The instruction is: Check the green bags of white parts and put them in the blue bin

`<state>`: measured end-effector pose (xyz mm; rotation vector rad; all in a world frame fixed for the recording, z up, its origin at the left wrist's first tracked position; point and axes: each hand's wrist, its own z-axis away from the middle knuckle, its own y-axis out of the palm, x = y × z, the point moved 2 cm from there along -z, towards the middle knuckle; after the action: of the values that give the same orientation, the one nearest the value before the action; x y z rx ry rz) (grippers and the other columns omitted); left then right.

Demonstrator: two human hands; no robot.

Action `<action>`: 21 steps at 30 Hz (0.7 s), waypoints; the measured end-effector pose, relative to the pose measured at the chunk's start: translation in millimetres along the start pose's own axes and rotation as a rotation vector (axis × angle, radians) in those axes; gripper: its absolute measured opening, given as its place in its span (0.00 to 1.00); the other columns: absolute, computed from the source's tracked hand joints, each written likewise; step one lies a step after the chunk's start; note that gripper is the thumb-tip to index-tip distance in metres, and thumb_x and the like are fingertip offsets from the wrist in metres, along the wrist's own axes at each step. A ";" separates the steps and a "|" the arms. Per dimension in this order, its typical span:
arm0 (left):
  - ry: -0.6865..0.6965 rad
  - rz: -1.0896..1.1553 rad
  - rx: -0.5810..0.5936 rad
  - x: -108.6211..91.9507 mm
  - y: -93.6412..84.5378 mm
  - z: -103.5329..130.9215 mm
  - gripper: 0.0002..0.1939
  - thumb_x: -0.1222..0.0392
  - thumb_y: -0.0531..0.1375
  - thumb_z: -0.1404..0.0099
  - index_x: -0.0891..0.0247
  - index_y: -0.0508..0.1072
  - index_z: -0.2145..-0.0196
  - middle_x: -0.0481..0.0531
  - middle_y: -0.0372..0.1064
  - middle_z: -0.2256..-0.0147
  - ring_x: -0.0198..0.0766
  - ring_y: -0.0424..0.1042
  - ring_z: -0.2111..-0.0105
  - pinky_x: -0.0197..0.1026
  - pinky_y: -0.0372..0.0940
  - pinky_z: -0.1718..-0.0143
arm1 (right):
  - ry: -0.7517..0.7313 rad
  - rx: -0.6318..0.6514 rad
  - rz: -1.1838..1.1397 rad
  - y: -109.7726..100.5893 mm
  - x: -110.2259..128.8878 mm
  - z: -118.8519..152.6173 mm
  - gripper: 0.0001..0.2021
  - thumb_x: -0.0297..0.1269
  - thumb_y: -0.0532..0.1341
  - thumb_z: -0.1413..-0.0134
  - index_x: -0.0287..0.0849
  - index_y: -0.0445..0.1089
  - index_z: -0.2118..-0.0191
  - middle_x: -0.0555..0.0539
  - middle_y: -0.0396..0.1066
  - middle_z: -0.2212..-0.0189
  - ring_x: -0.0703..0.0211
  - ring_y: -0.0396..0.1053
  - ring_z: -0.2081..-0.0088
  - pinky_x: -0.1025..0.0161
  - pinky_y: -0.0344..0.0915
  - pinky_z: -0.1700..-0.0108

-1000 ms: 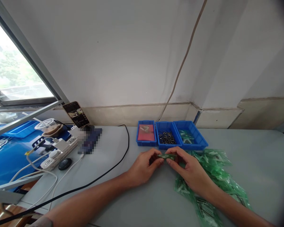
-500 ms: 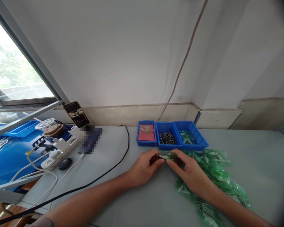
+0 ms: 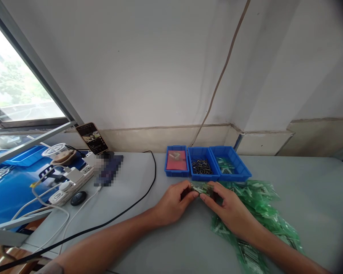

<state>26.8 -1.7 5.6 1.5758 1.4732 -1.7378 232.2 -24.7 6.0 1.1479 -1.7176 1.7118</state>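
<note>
Between the fingertips of my left hand [image 3: 174, 201] and right hand [image 3: 231, 207], I pinch a small, clear greenish packet [image 3: 201, 188] with pale slivers showing through its shiny film, just above the counter [image 3: 165, 243]. Crumpled green bags [image 3: 268, 209] lie beside my right forearm, and beyond my hands three blue bins [image 3: 203, 177] sit side by side near the wall [image 3: 160, 76].

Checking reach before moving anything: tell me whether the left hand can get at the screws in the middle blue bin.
Probably yes: the screws lie uncovered just beyond the left hand, though it holds a packet.
</note>
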 end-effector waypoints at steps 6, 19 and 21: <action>0.017 -0.028 -0.002 -2.6 -1.1 0.1 0.17 0.52 0.56 0.22 0.62 0.63 0.68 0.44 0.60 0.71 0.33 0.57 0.70 0.36 0.53 0.69 | -0.001 0.016 -0.051 0.6 4.6 0.0 0.14 0.51 0.57 0.28 0.46 0.69 0.60 0.49 0.70 0.67 0.54 0.68 0.65 0.60 0.63 0.66; -0.001 0.052 -0.033 4.5 -1.6 -1.6 0.17 0.49 0.55 0.21 0.63 0.67 0.66 0.46 0.64 0.70 0.33 0.60 0.70 0.36 0.56 0.67 | -0.024 -0.143 -0.216 -3.8 4.5 0.2 0.12 0.47 0.60 0.29 0.51 0.60 0.48 0.50 0.68 0.61 0.54 0.68 0.62 0.58 0.68 0.58; -0.014 0.075 -0.044 5.7 -1.4 -1.9 0.16 0.49 0.57 0.22 0.63 0.68 0.65 0.45 0.64 0.70 0.33 0.61 0.70 0.36 0.56 0.68 | -0.048 -0.163 -0.243 -3.9 4.4 -0.2 0.12 0.47 0.61 0.30 0.51 0.59 0.49 0.50 0.69 0.59 0.55 0.68 0.63 0.58 0.68 0.58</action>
<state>24.9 2.5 1.5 1.5728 1.4167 -1.6605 232.9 -25.0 11.9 1.2725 -1.6356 1.3845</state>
